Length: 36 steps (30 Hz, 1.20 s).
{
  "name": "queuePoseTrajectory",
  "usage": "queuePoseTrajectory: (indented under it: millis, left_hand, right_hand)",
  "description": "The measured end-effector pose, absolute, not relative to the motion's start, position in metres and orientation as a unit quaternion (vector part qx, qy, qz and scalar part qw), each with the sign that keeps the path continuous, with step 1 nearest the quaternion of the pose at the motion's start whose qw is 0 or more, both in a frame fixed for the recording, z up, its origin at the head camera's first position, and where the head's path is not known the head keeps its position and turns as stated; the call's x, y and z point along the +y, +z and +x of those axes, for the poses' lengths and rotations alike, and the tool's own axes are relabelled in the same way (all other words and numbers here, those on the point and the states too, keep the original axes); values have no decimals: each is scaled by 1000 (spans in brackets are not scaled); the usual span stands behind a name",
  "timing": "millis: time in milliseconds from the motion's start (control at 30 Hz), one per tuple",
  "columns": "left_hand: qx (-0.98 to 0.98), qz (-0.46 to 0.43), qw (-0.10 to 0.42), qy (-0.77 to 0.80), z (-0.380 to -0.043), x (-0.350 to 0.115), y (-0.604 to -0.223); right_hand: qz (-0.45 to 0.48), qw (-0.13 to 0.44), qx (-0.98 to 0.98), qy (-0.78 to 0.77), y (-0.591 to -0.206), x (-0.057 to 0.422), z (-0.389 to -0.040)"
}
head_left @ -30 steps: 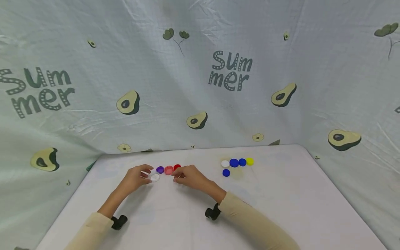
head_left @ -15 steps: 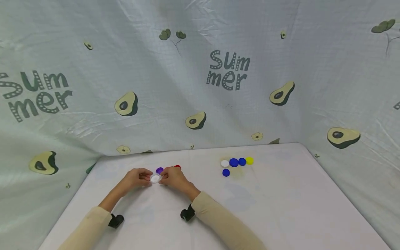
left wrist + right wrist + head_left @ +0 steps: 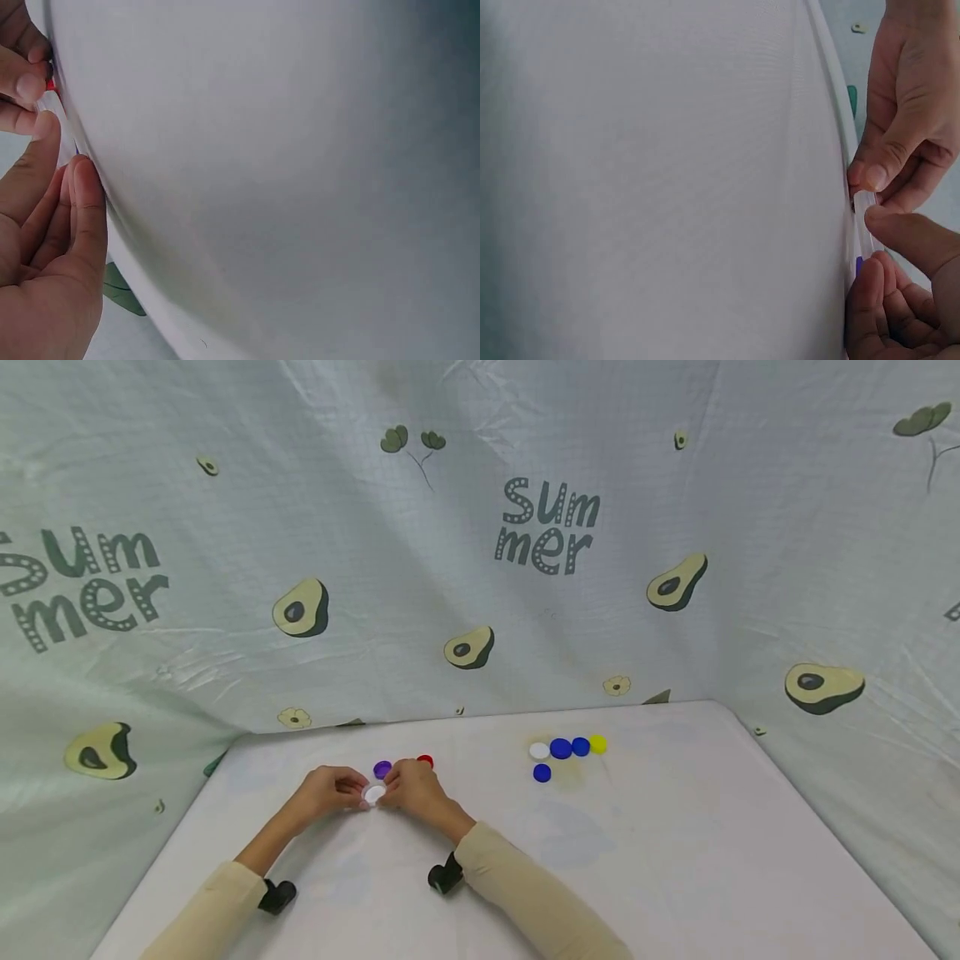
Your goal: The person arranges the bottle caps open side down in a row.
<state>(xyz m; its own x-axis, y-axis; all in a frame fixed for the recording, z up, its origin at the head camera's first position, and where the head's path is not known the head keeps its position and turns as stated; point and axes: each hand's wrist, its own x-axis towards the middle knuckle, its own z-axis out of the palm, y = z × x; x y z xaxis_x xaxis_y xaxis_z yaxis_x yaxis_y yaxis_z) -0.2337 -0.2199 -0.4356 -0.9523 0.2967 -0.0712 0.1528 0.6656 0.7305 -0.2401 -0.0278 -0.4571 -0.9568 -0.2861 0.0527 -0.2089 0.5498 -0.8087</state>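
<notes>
Low over the table, a round white plastic cap (image 3: 374, 793) is held at both sides. My left hand (image 3: 327, 789) pinches its left edge between thumb and fingers. From the opposite side my right hand (image 3: 420, 789) pinches its right edge. Both wrist views show the white cap (image 3: 66, 127) nearly edge-on, with thumbs on one side and fingertips on the other. Just behind it lies a purple cap (image 3: 382, 769). A red cap (image 3: 425, 760) shows past the right hand's knuckles, and that hand hides the pink cap seen earlier.
To the right, a second white cap (image 3: 540, 752), two blue caps and a yellow cap (image 3: 597, 744) form a row. Another blue cap (image 3: 542, 772) lies in front of them. Patterned cloth (image 3: 480, 527) hangs behind the white table (image 3: 675, 860).
My right hand has moved left from beside the red and pink caps to the white cap and now pinches it. The white cap has shifted slightly toward me; my left hand has stayed close by.
</notes>
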Motion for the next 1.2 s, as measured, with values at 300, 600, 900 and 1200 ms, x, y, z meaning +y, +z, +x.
queuePoseTrajectory:
  millis: [300,600,900,1200]
  left_hand:
    - [900,161,44,403,-219,-224,-421]
    - [880,160,13,448,-206,-214,-401]
    - [867,155,-5,474,-191,-192,-398]
    - [839,162,0,519,-189,-161,-402]
  right_hand:
    - [-197,14,841,-504,-449,-16,-234]
    - [-234,-11,813,-534,-430,3,-224]
    - [-251,-29,811,-527,-422,26,-208]
    - [-247,-48,828,-502,-417,61,-195]
